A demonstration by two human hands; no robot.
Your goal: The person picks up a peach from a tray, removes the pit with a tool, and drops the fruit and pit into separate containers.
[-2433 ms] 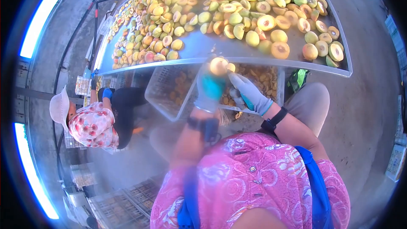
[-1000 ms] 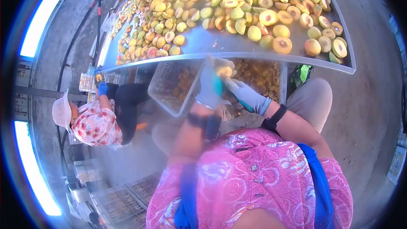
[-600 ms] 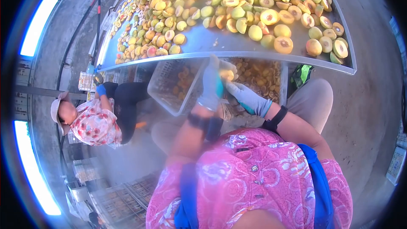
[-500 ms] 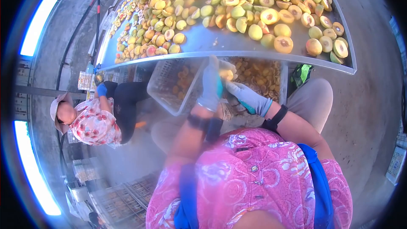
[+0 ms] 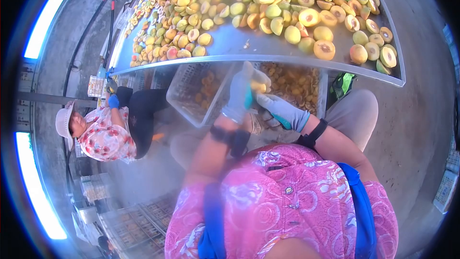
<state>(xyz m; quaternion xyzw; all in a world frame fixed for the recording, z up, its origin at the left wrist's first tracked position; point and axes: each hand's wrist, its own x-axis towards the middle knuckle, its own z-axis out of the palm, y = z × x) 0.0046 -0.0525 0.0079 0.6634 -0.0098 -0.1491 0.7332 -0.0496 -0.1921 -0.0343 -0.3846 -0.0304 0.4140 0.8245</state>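
My left hand (image 5: 241, 93), in a grey and teal glove, is closed around a yellow fruit piece (image 5: 258, 87) just in front of the table's near edge. My right hand (image 5: 281, 110), gloved the same way, is closed beside it, its fingertips at the lower side of the fruit; whether it grips anything is hidden. Beyond both hands, many halved and whole-looking yellow-green fruits (image 5: 324, 49) lie on the metal table (image 5: 230, 45). Below the hands' level stand a white crate (image 5: 184, 110) with some fruit pieces and another container full of pieces (image 5: 299, 84).
At the left, a co-worker (image 5: 108, 136) in a hat and floral top sits by the table with blue-gloved hands. Stacked crates (image 5: 136, 225) stand at the lower left. A green and black object (image 5: 341, 85) lies near my right knee.
Both hands stay together around the fruit, with only a slight shift. The co-worker's head has lifted and turned. The whole view has shifted slightly.
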